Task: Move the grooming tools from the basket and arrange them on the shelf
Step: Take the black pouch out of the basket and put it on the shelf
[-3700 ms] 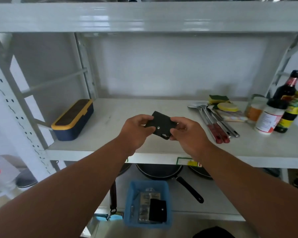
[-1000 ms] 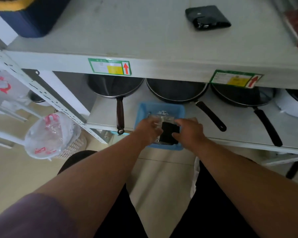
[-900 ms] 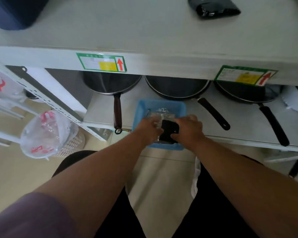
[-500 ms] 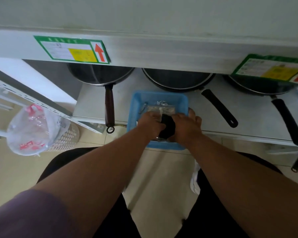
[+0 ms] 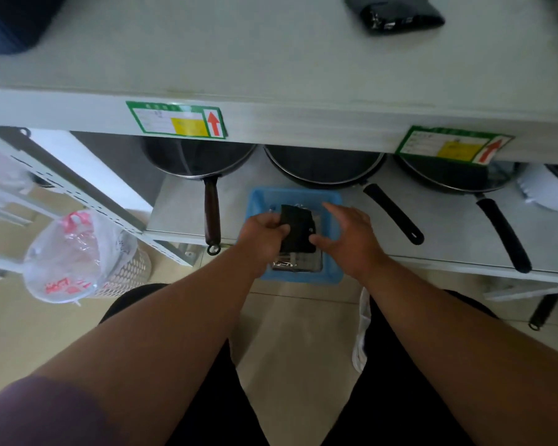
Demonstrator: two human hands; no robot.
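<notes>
Lifting the 2nd black pouch (image 5: 297, 227) clear of the basket (image 5: 331, 201) now. Half a sec ago both my hands were down in there w/ it squeezed between them; now it's raised a bit above the packets left inside. My left hand (image 5: 264, 231) has fingers curled round its left edge, holding it upright-ish. My right hand (image 5: 347, 235) has let go: fingers spread and relaxed, thumb just beside the pouch's right edge near the snap, maybe brushing it, can't tell for sure. So the pouch is in my left hand only, hovering over the basket, which sits on the lower shelf (image 5: 187, 207) among the frying pans (image 5: 322, 162).

The 1st pouch (image 5: 397, 14) already lies on the upper shelf (image 5: 239, 59), far right of view, where I put it a few secs back. Head has tipped back up too, so that shelf top shows again.

What it means: item 2 is out, and I'd judge the next bit is carrying it up and setting it beside the 1st. Still a silvery packet (image 5: 298, 263) at the basket bottom, poss. more under it, so task's roughly mid-way, not near done.
</notes>
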